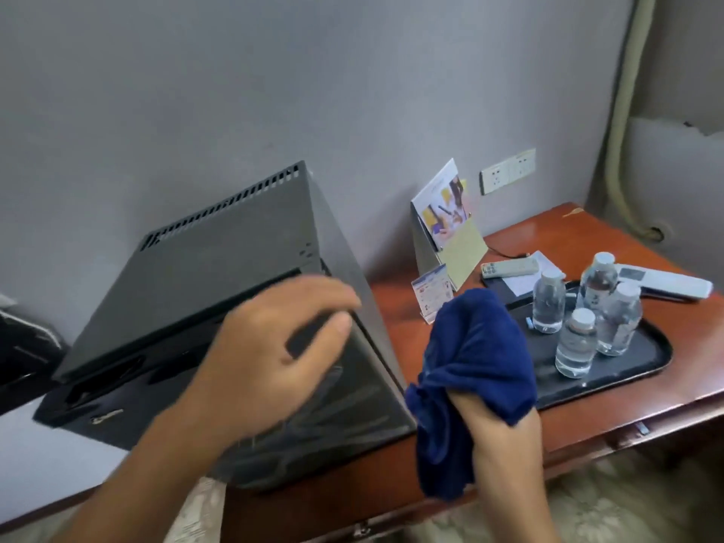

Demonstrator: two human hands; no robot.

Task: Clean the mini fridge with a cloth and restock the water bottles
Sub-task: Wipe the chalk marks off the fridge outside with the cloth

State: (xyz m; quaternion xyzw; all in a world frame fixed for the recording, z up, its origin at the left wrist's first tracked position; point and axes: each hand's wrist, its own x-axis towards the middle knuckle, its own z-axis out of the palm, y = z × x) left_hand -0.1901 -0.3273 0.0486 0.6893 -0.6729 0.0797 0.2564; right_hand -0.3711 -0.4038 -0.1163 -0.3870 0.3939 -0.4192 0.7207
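A person's left hand (274, 346), fingers loosely spread and holding nothing, hovers at the top front edge of the black fridge (203, 276) on a wooden desk (395, 307). The fridge's door looks shut and faces the person. The right hand (497, 436) grips a blue cloth (470, 370) just right of the fridge. Four bottles (587, 307) stand upright on a tray (642, 358) farther right, nearer the right hand.

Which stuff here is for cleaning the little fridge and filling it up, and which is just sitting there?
For the job:
mini fridge
blue cloth, gripped by the right hand
four water bottles on the black tray
left hand, open by the fridge door

Just lying about:
two remote controls
leaflet stand
small card
wall sockets
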